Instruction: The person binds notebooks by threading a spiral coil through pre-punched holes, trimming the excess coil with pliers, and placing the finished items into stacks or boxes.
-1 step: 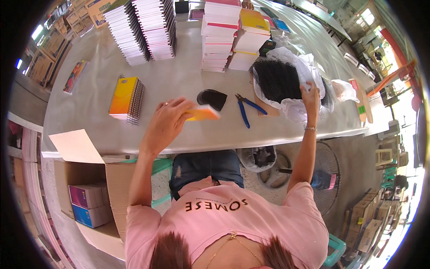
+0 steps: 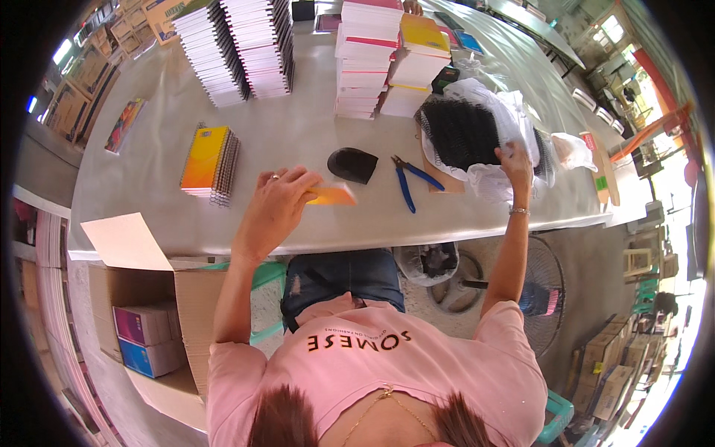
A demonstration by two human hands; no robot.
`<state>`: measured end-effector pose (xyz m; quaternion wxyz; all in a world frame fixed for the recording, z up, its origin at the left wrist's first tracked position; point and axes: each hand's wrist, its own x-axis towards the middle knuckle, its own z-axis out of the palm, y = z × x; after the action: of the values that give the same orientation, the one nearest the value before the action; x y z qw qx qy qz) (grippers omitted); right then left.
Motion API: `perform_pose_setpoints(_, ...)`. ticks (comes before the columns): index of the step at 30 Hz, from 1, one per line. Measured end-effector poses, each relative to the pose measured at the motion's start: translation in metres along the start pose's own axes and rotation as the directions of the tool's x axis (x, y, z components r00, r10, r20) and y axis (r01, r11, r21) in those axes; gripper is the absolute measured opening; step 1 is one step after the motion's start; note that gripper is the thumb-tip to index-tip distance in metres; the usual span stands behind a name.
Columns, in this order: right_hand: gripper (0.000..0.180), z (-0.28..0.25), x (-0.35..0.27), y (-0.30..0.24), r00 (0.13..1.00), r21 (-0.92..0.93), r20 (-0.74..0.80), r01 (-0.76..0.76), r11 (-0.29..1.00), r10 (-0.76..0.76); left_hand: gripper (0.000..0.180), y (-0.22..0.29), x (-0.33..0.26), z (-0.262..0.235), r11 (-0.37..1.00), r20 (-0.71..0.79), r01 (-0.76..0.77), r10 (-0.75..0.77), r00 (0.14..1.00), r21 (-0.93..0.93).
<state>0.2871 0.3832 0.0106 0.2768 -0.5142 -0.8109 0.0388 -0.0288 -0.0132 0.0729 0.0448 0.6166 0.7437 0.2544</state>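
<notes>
Over the grey tabletop (image 2: pixel 149 186), beside the white wrapping (image 2: pixel 519 112) round the black coils (image 2: pixel 460 134), the right hand (image 2: pixel 515 167) has slipped slightly nearer, its curled fingers gripping something or nothing, I can't tell, while the left hand (image 2: pixel 275 201) has dipped a little too, fingers pinching a blurred orange booklet (image 2: pixel 334 195), which remains in hand and off any pile. Tall notebook stacks (image 2: pixel 257 52) stand beyond, a short yellow-orange pile (image 2: pixel 202 160) sits leftward, and blue-handled pliers (image 2: pixel 406 192) and a black piece (image 2: pixel 351 165) lie between booklet and wrapping, partly in the way.
</notes>
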Motion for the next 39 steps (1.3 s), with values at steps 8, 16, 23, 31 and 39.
perform_pose_setpoints(8,0.027,0.011,-0.004,0.004,0.993,0.092,0.115,0.027,0.995,-0.038,0.022,0.000,-0.030,0.044,0.954,-0.168,0.163,-0.123,0.978,0.250)
perform_pose_setpoints(16,0.033,0.015,-0.009,0.001,0.994,0.014,0.031,0.103,0.995,-0.104,0.048,0.005,-0.022,0.066,0.971,-0.369,0.226,-0.185,0.911,0.071)
perform_pose_setpoints(23,0.031,0.026,-0.011,0.016,0.972,-0.082,-0.091,0.210,0.974,-0.217,0.045,0.002,-0.018,0.080,0.974,-0.444,0.227,-0.192,0.875,0.027)
perform_pose_setpoints(31,0.025,0.011,-0.011,0.008,0.995,0.008,-0.007,0.103,0.995,-0.103,0.042,0.001,-0.018,0.084,0.971,-0.473,0.237,-0.189,0.861,0.044)
perform_pose_setpoints(39,0.026,0.004,-0.010,-0.001,0.991,0.090,0.130,-0.044,0.995,0.032,0.038,-0.001,-0.017,0.085,0.976,-0.470,0.213,-0.167,0.867,0.048)
